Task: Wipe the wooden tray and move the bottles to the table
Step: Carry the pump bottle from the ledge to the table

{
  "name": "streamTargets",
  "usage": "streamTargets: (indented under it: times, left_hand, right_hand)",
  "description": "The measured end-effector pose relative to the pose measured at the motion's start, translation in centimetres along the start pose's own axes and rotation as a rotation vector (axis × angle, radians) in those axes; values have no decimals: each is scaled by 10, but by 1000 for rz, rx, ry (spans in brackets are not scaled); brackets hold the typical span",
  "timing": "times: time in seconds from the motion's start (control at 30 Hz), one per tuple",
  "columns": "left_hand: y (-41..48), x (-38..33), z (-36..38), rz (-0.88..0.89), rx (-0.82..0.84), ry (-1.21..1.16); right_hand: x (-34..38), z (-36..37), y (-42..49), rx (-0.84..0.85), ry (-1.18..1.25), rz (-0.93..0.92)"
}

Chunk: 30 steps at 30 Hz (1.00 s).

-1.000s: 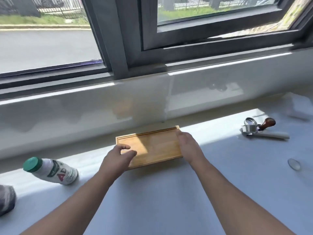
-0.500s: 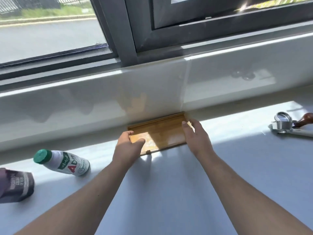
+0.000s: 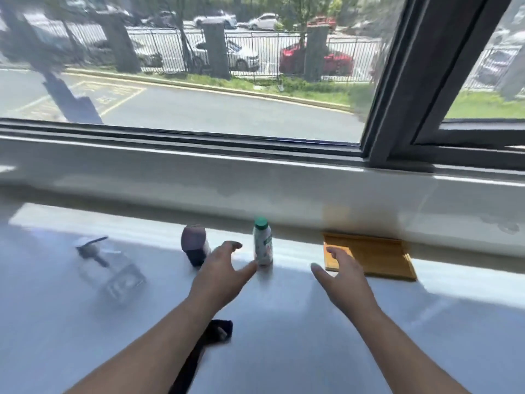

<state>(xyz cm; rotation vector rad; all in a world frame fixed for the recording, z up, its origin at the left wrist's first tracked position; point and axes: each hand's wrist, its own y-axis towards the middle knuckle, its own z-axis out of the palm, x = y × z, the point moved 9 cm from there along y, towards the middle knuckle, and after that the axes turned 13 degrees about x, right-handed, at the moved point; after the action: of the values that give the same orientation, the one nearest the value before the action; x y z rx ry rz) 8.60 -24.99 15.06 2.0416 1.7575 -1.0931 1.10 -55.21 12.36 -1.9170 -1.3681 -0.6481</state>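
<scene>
White, smooth bench (image 3: 284,351), sunlit strip along its far edge under the window wall. Wooden tray (image 3: 375,255): flat rectangle, honey-coloured, raised rim, lying against the base of the wall at right; nothing on it.

Green-capped bottle (image 3: 262,244): white plastic, cylindrical, printed label, lying on the bench left of the tray with its cap toward the wall. Dark bottle (image 3: 194,247): brownish-purple wrap, rounded end, just left of it, partly behind the left fingers. Clear pump dispenser (image 3: 109,267): transparent, boxy body with a black pump head, tipped on its side, further left; blurred.

Left hand (image 3: 220,275): fingers spread wide, empty, palm down, between the two bottles; thumb tip close to the base of the green-capped bottle, contact not discernible. Right hand (image 3: 339,275): open, fingers spread, empty, fingertips over the near-left corner of the tray.

Black cloth (image 3: 199,354): soft, dark strip on the bench beneath the left forearm.
</scene>
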Motion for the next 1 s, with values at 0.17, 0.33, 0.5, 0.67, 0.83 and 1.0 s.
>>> streamTargets:
  times: [0.17, 0.33, 0.5, 0.67, 0.83, 1.0]
  left_hand:
    - [-89, 79, -124, 10, -195, -2]
    - [-181, 184, -215, -81, -330, -23]
    - [-245, 260, -272, -192, -424, -46]
    - [-251, 288, -302, -203, -448, -53]
    - [-222, 305, -296, -214, -416, -99]
    - [-166, 310, -281, -255, -305, -49]
  right_hand:
    - [143, 72, -34, 27, -66, -152]
    - [229, 179, -87, 155, -26, -257]
    - [278, 253, -115, 254, -52, -283]
    - [322, 259, -91, 184, -54, -314]
    - [331, 288, -52, 202, 34, -286]
    - [304, 338, -2, 317, 135, -127]
